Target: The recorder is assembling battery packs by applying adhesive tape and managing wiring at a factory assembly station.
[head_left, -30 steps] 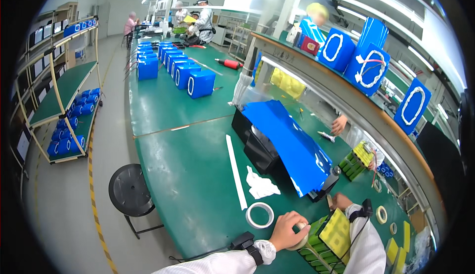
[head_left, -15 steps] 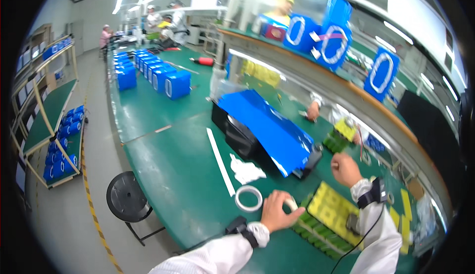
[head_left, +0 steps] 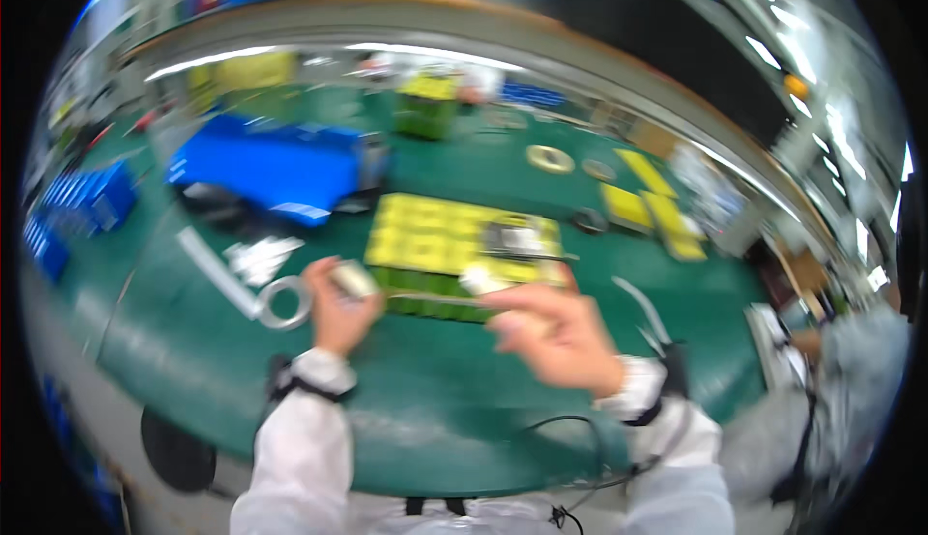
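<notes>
My left hand (head_left: 340, 318) is closed round a small cream roll of tape (head_left: 356, 279) at the left end of a battery pack (head_left: 425, 231). The pack has a yellow top and green cells along its side; a dark part with a white label (head_left: 519, 238) rests on top. My right hand (head_left: 561, 337) is in front of the pack's right half, fingers pinched. A thin pale strip of tape (head_left: 435, 298) runs between the hands along the pack's near side. A whitish bit (head_left: 480, 280) shows at my right fingertips, blurred by motion.
A wider white tape roll (head_left: 283, 303), crumpled white paper (head_left: 261, 260) and a white strip (head_left: 217, 274) lie left. Blue sheeting (head_left: 266, 168) lies behind them. Another green-yellow pack (head_left: 427, 105) stands farther back. Yellow boards (head_left: 667, 216) and tape rings (head_left: 550, 158) are at right.
My view has swung right, so the pack now sits near the middle. My right hand has come from beyond the pack to its near side; the left still holds the tape roll.
</notes>
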The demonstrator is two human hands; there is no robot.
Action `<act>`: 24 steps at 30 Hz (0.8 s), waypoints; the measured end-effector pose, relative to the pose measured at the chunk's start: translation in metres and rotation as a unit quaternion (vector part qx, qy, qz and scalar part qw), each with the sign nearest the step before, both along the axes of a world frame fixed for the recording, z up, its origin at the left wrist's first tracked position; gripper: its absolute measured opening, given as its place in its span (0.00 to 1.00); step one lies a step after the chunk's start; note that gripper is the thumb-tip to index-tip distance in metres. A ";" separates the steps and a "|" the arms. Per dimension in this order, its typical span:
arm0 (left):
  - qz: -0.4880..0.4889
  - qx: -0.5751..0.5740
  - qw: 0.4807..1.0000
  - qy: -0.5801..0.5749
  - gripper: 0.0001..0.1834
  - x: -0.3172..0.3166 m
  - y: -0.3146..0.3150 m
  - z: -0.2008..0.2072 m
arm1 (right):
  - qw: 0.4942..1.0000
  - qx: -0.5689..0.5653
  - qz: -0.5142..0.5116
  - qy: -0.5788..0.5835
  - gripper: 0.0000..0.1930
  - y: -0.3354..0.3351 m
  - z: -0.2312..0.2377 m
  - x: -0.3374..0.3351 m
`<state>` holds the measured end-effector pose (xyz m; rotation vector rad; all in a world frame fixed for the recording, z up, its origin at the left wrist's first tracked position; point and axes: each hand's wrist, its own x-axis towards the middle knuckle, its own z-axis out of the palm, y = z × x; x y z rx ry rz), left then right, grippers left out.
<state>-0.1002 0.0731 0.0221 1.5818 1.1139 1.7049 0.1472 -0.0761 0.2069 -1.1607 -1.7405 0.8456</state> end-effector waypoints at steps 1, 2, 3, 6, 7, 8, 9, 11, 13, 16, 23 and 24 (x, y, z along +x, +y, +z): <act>0.034 0.027 0.998 0.043 0.37 -0.015 0.004 -0.014 | 0.994 0.105 0.010 -0.031 0.13 -0.006 -0.017 -0.001; -0.001 0.046 0.999 -0.024 0.36 -0.011 -0.001 -0.006 | 0.996 0.048 0.019 0.072 0.14 -0.010 -0.041 -0.002; 0.000 0.059 0.998 0.009 0.37 -0.015 -0.010 -0.002 | 0.994 0.009 0.029 0.101 0.16 -0.014 -0.051 -0.003; -0.062 0.177 0.980 0.068 0.44 -0.004 -0.043 0.020 | 0.985 0.057 0.003 0.161 0.28 -0.025 -0.053 -0.010; -0.071 0.193 0.972 0.115 0.47 0.003 -0.053 0.022 | 0.977 0.071 0.005 0.199 0.27 -0.028 -0.055 -0.008; -0.096 0.211 0.965 0.124 0.50 0.014 -0.060 0.022 | 0.976 0.081 -0.014 0.204 0.27 -0.027 -0.063 -0.006; -0.127 0.209 0.962 0.120 0.51 0.019 -0.069 0.024 | 0.979 0.143 -0.037 0.139 0.24 -0.024 -0.071 -0.006; -0.175 0.232 0.948 0.130 0.49 0.031 -0.081 0.022 | 0.974 0.202 -0.069 0.074 0.21 -0.026 -0.087 -0.004; -0.252 0.185 0.942 0.121 0.45 0.043 -0.091 0.013 | 0.991 0.044 -0.037 0.123 0.17 -0.034 -0.103 -0.003; -0.339 0.120 0.929 0.083 0.42 0.053 -0.103 0.005 | 0.989 0.024 0.031 0.143 0.25 -0.035 -0.121 0.002; -0.409 0.023 0.902 0.133 0.41 0.059 -0.112 0.017 | 0.984 0.042 0.079 0.155 0.27 -0.020 -0.160 0.004; -0.410 -0.009 0.904 0.119 0.42 0.060 -0.114 0.019 | 0.983 0.034 0.064 0.167 0.22 -0.022 -0.160 0.003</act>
